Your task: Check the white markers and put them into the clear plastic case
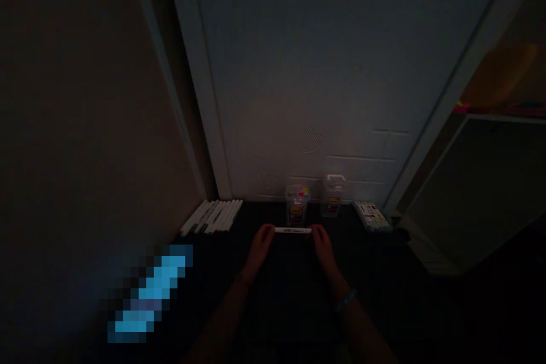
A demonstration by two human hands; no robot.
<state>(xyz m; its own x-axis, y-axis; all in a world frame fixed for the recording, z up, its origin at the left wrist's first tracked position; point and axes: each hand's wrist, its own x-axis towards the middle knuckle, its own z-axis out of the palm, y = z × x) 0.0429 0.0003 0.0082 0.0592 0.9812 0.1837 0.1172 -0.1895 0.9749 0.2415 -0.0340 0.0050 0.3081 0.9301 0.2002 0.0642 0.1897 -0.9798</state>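
Observation:
A white marker pen (292, 230) with dark print is held level between my two hands. My left hand (261, 242) pinches its left end, and my right hand (321, 240) pinches the right end. Just behind the marker stands a clear plastic container (297, 205) with a dark label; pink and yellow bits show at its top. To the right of that is a second clear container (334, 199) with a similar label and a white handle on top. Dim light hides the finer detail of my fingers.
Several white markers (215, 216) lie side by side at the table's back left. A flat pack (372, 216) with coloured dots lies at the back right. The dark table (294, 301) meets a pale panel (273, 96) behind. A blurred-out bright blue shape (153, 290) is at left.

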